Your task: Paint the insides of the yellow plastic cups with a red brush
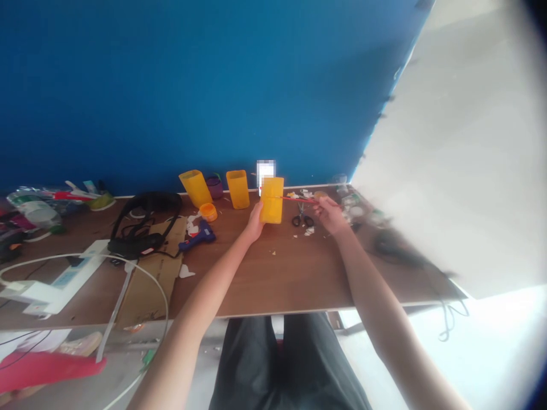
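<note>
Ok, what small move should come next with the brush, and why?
I'd probably draw the thin red brush lightly along the yellow container: the right hand holds the brush with its tip over the container's face, apparently touching, while the left hand grips the container's lower left edge.

Front tabletop [282, 279] passable — glue gun [199, 236] blocks left.

Floor [508, 347] at lower right overexposed; white panel [457, 142] hazy, blurred; right corners dark.
</note>
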Available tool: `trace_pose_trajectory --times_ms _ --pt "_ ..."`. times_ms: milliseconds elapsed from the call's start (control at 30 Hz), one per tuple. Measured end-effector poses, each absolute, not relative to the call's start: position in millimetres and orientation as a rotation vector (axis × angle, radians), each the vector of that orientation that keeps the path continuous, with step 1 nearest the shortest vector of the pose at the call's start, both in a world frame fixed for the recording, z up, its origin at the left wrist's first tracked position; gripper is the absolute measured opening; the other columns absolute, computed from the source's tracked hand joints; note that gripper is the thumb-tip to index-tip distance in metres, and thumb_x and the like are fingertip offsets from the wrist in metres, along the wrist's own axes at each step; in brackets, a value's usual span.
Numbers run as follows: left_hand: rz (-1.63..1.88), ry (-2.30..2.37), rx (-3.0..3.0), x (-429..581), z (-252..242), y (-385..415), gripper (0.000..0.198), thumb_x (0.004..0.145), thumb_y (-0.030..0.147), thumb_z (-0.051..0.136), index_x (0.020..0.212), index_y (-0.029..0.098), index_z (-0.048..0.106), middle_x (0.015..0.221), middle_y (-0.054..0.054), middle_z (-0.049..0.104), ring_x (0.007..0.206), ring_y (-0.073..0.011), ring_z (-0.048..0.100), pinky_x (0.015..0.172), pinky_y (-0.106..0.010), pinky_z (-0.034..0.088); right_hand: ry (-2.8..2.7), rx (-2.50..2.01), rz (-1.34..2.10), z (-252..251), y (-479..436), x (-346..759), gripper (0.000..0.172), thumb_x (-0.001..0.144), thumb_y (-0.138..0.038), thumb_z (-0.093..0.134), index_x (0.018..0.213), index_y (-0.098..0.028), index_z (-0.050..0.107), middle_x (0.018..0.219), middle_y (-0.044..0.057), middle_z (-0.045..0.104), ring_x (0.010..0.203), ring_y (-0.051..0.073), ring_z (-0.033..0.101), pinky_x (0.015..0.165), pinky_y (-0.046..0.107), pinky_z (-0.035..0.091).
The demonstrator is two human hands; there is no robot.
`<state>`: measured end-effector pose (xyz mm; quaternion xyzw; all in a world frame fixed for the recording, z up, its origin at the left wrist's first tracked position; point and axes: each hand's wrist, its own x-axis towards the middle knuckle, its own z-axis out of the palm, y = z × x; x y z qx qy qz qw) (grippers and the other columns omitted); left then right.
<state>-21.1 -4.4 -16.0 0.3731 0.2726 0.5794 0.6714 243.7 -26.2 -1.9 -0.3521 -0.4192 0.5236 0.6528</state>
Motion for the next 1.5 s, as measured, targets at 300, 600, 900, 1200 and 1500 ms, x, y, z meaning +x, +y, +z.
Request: trace_pose_trajectory --times_ms 300,600,900,1200,1500 --pt "1.289 0.6 0.876 -21.1 -16.4 -4.3 0.035 0.09 0.047 0.061 0.115 0.023 0.065 0.121 -0.007 0.068 0.112 -0.0229 0.063 0.086 -0.032 0.053 -0.858 -0.896 1.046 0.8 -23.4 241.2 0.034 0.091 -0.045 0.064 0.078 -0.014 0.059 0.062 -0.005 0.057 0.05 0.005 0.051 0.049 0.018 0.043" --pt "1.299 0.612 0.814 -19.9 -13.8 -5.6 0.032 0.09 0.044 0.062 0.114 0.023 0.066 0.119 -0.005 0.068 0.113 -0.0225 0.063 0.094 -0.034 0.051 -0.783 -0.829 1.123 3.0 -23.5 242.1 0.035 0.091 -0.046 0.064 0.078 -0.014 0.056 0.06 -0.006 0.055 0.047 0.004 0.048 0.046 0.016 0.041" --pt "1.286 0.613 0.841 -21.2 -18.3 -2.2 0.038 0.092 0.048 0.058 0.12 0.023 0.064 0.123 -0.006 0.068 0.111 -0.0207 0.063 0.09 -0.031 0.052 -0.769 -0.782 1.152 3.9 -25.0 242.9 0.026 0.095 -0.035 0.061 0.081 -0.013 0.06 0.062 -0.005 0.057 0.049 0.004 0.051 0.046 0.015 0.042" --pt "1.288 0.612 0.849 -22.1 -20.1 -0.5 0.037 0.09 0.049 0.06 0.117 0.024 0.065 0.122 -0.005 0.068 0.111 -0.0214 0.063 0.089 -0.031 0.052 -0.761 -0.745 1.082 2.8 -22.9 241.8 0.037 0.081 -0.05 0.074 0.078 -0.015 0.062 0.062 -0.003 0.063 0.052 0.005 0.056 0.049 0.014 0.047" --pt "1.288 0.622 0.843 -19.5 -20.0 -1.7 0.036 0.087 0.047 0.065 0.114 0.022 0.067 0.119 -0.007 0.068 0.113 -0.023 0.063 0.095 -0.034 0.051 -0.698 -0.783 1.04 3.3 -20.3 242.6 0.039 0.084 -0.053 0.07 0.079 -0.016 0.059 0.063 -0.003 0.063 0.051 0.004 0.055 0.049 0.015 0.048"
